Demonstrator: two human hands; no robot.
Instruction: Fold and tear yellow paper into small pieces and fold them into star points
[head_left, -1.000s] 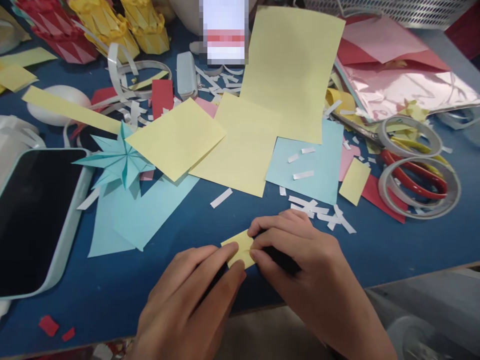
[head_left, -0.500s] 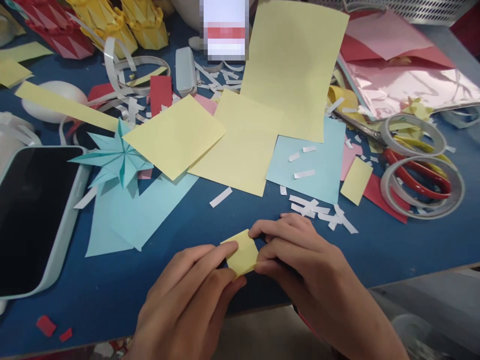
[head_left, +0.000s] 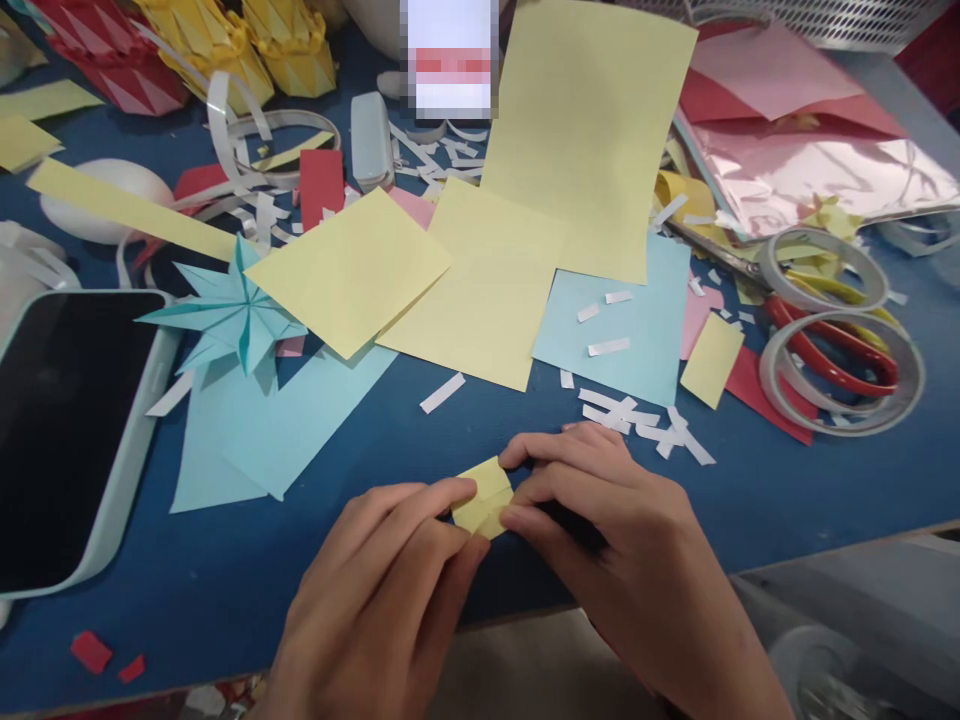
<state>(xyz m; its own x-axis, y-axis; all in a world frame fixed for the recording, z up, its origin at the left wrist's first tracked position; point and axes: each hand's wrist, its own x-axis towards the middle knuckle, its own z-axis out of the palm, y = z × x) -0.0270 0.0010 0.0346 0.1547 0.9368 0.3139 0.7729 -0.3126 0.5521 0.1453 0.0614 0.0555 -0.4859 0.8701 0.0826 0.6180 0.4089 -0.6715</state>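
Observation:
A small piece of yellow paper (head_left: 484, 490) lies near the front edge of the blue table, its lower edge folded up in a narrow flap. My left hand (head_left: 390, 580) is closed on its left side, fingertips on top and thumb at the lower edge. From the right, my right hand (head_left: 607, 520) pinches the same piece, with the thumb and fingers at the flap and upper right corner. Behind the hands lie larger yellow sheets (head_left: 480, 300), a light blue sheet (head_left: 645, 340) and white paper strips (head_left: 619, 410).
At left are a phone (head_left: 67, 430) and a light blue folded star (head_left: 244, 310). Tape rolls (head_left: 844, 425) and red-handled scissors (head_left: 832, 350) lie at right. Red and yellow folded paper pieces (head_left: 217, 60) stand at the back left. The table's front edge (head_left: 847, 555) runs close to the hands.
The lower edge of the small yellow paper has been folded upward, making a crease across it. My thumbs have moved up slightly with the flap.

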